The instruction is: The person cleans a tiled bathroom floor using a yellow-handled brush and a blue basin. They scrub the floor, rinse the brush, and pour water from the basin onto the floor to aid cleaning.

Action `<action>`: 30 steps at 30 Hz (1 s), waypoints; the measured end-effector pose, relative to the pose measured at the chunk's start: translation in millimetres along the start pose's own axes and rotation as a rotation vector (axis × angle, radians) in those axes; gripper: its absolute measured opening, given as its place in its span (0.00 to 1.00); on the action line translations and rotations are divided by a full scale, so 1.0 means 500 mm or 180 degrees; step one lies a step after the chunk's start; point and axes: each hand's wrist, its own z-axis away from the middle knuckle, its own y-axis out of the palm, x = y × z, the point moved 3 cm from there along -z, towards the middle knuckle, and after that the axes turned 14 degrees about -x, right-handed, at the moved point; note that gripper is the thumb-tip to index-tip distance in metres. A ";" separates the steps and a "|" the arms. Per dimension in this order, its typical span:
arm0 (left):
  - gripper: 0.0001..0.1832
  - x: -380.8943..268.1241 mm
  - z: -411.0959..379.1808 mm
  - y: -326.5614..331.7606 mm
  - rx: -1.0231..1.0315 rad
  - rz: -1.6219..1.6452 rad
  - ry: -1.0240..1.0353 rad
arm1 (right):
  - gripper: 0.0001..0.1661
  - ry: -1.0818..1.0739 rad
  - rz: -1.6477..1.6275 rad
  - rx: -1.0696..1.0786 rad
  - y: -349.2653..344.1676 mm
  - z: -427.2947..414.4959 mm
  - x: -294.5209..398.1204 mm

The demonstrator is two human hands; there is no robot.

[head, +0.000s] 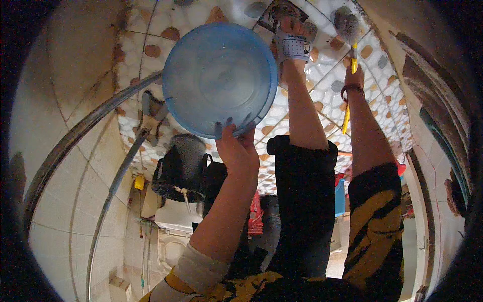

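A round translucent blue plastic basin [222,79] fills the upper middle of the view. At its near edge my left hand [237,141] grips the rim, fingers bent over it. My right hand [354,77] is closed around the yellow handle of a scrubbing brush [354,62]. The grey brush head [345,24] points away from me, over the pebble-patterned tile floor [332,94] near the right wall; it is blurred, and I cannot tell whether it touches the floor. Between my arms my bare leg ends in a foot wearing a white slide sandal [296,47].
A dark square [279,15] lies on the floor by my foot. Bent grey tubes [75,117] run along the left wall. Behind me are a black container [181,166], a white toilet [171,247], a red plastic item [255,217] and a blue container [340,198].
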 end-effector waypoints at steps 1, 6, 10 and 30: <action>0.17 -0.010 0.017 0.018 -0.0029 0.0175 -0.0275 | 0.28 -0.0175 0.0192 -0.0632 0.009 -0.025 -0.022; 0.20 -0.050 0.059 0.037 0.0083 0.0574 -0.1045 | 0.28 -0.0597 0.1291 0.0957 0.086 -0.111 0.040; 0.23 -0.066 0.077 0.061 0.0574 -0.1193 -0.0078 | 0.21 -0.0396 0.0887 -0.0153 0.071 -0.175 0.010; 0.20 0.049 0.098 -0.020 -0.0507 0.1610 -0.1948 | 0.32 -0.1688 -0.0668 0.0402 -0.101 0.164 0.323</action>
